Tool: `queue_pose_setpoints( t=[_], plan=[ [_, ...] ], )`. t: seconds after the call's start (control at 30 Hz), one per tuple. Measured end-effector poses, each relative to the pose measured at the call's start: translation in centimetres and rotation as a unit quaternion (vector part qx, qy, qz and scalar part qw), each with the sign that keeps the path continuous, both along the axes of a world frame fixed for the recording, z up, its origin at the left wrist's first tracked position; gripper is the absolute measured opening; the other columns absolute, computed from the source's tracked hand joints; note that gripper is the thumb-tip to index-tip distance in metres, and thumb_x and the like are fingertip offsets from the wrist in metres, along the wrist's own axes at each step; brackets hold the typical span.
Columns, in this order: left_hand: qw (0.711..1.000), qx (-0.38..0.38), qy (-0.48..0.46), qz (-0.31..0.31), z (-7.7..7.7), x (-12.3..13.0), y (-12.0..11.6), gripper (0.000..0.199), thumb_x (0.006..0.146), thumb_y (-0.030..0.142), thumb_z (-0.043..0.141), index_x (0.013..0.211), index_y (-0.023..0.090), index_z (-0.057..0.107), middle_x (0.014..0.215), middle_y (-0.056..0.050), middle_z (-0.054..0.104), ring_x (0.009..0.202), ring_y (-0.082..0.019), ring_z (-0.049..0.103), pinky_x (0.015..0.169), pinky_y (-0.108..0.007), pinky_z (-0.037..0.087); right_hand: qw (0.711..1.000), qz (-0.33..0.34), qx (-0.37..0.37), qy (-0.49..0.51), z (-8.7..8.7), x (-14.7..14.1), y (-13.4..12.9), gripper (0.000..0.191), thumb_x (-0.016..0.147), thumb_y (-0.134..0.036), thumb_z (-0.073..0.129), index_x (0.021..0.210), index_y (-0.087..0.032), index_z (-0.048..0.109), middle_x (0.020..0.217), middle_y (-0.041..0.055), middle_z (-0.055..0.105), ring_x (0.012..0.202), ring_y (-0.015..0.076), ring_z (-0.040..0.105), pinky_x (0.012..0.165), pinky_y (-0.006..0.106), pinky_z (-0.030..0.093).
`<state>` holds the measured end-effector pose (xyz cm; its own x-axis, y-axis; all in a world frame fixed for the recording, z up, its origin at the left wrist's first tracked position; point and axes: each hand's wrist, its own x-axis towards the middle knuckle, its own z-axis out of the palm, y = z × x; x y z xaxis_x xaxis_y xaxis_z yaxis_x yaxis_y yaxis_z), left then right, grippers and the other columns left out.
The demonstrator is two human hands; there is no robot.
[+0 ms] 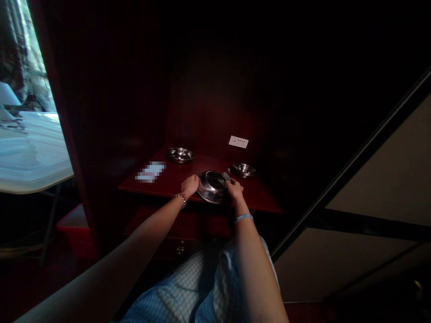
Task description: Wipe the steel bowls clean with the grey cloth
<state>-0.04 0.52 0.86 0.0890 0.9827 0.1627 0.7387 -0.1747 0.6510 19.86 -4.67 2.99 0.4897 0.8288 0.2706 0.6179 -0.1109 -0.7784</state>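
Gripping the tilted steel bowl (213, 186) at its left rim, the left hand (190, 185) steadies it at the near edge of the red wooden shelf (175, 179), seemingly so its inside faces the person. On the right rim, the right hand (235, 188) presses a grey cloth (226, 176) against it; two more steel dishes, one far left (181, 154) and one right (244, 169), sit behind.
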Motion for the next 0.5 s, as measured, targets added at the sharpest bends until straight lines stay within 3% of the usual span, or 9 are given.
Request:
queue_pose_setpoints(
  t=[0.17,0.5],
  plan=[
    [0.999,0.002,-0.037,-0.002,-0.2,-0.1,0.2,0.038,0.097,0.032,0.027,0.094,0.021,0.063,0.11,-0.012,0.071,0.102,-0.026,0.066,0.08,-0.032,0.045,0.999,0.023,-0.027,0.033,0.2,-0.8,-0.2,0.047,0.084,-0.032,0.054,0.129,-0.019,0.059,0.122,0.0099,0.067,0.112,0.022,0.063,0.099,0.035,0.046],
    [0.979,0.022,-0.193,-0.062,-1.2,0.1,1.3,0.028,0.093,0.026,0.035,0.071,0.02,0.052,0.077,-0.003,0.063,0.073,-0.017,0.058,0.066,-0.026,0.04,0.999,0.014,-0.031,-0.016,0.2,-1.2,-0.5,0.047,0.087,-0.034,0.047,0.13,-0.017,0.054,0.124,0.0133,0.065,0.112,0.0237,0.063,0.098,0.036,0.046]
  ],
)
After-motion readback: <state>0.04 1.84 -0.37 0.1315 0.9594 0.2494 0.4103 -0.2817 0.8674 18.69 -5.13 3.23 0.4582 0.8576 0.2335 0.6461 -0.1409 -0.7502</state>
